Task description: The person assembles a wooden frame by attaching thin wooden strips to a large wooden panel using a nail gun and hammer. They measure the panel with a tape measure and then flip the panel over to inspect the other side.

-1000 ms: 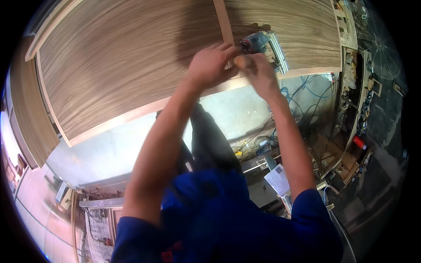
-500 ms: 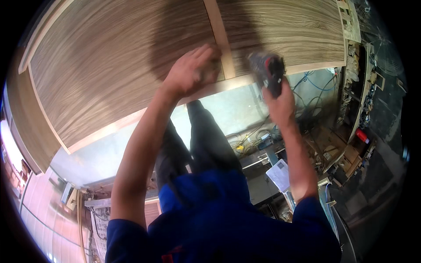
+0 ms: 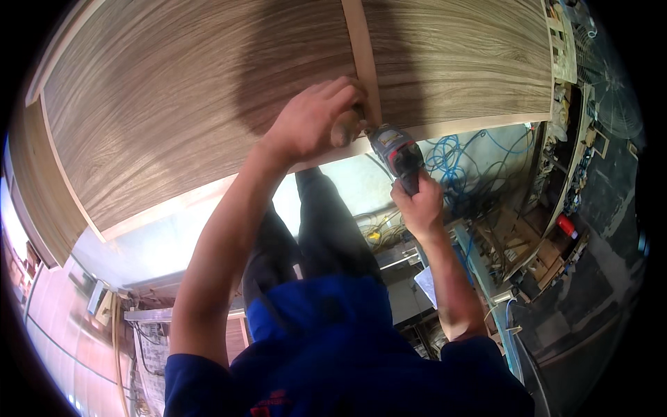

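My right hand (image 3: 420, 203) is wrapped round the handle of a cordless drill (image 3: 397, 151), dark grey with red trim. The drill's nose points up and left toward my left hand. My left hand (image 3: 318, 119) is closed, thumb and fingers curled together just beside that nose. Whatever sits between those fingertips is too small and shaded to make out. Both meet above the joint where a pale wooden strip (image 3: 360, 43) runs into the near edge strip (image 3: 448, 127) of a large wood-grain panel (image 3: 160, 104).
Blue and dark cables (image 3: 451, 167) lie tangled beyond the panel's near edge at the right. A wooden crate of scraps (image 3: 517, 236) stands lower right, with a red object (image 3: 566, 226) beside it. A standing fan (image 3: 615, 104) is at the far right.
The drill has swung left and down, its nose now close to my left hand. My left hand has shifted slightly right, toward the strip joint.
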### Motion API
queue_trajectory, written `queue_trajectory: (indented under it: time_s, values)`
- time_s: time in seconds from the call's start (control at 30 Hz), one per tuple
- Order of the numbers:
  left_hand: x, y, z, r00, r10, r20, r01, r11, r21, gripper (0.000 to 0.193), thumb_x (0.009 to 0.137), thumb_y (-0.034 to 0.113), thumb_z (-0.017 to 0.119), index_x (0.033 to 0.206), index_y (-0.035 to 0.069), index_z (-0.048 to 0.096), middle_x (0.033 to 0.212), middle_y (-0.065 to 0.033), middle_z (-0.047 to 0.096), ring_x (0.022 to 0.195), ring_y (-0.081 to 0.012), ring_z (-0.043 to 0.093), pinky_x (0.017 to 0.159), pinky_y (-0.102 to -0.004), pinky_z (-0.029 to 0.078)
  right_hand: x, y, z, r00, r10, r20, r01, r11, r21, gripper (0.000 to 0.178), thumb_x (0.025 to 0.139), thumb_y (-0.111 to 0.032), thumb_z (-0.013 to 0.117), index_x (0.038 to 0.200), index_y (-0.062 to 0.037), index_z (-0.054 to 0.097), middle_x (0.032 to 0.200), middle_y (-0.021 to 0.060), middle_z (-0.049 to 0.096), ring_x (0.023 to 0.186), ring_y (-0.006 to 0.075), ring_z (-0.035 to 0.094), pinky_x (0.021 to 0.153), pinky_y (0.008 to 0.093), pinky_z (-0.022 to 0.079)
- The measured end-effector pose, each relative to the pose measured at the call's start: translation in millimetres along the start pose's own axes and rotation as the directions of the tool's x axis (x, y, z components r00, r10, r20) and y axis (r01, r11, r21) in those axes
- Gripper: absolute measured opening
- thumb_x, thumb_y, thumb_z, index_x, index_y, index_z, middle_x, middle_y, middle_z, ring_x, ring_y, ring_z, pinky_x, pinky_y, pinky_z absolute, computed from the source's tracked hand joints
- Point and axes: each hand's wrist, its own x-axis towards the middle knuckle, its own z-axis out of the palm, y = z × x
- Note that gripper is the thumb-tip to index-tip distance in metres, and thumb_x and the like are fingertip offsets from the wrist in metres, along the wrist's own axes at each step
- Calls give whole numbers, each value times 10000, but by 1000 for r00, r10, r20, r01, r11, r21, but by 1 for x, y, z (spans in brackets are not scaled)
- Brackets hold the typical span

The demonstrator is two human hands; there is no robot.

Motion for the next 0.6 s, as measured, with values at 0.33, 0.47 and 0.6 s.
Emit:
queue_trajectory:
  time_s: [0.33,0.47,0.6]
  values:
    - [5,5,-1,999,43,9,-43,999,-12,311,894,252,710,1107,76,566,1127,-115,605,1029,-366,624,857,-449,526,-13,-5,-2,999,33,-41,-32,999,42,257,852,-164,715,1042,-3,652,789,197,686,725,419,688,662,443,544]
    - [8,18,-2,994,-87,71,84,996,40,304,920,248,705,1126,71,567,1104,-128,609,1001,-367,631,833,-453,530,-35,-5,-14,997,47,-62,-42,995,87,251,855,-160,710,1050,-11,657,785,185,686,721,409,690,664,438,542]
    - [32,61,1,986,-154,68,144,979,143,243,941,190,671,1113,41,587,1055,-133,612,952,-281,643,809,-409,523,-66,15,-12,982,183,-48,-174,973,150,252,864,-156,706,1075,-24,667,801,188,690,722,394,697,668,438,542]
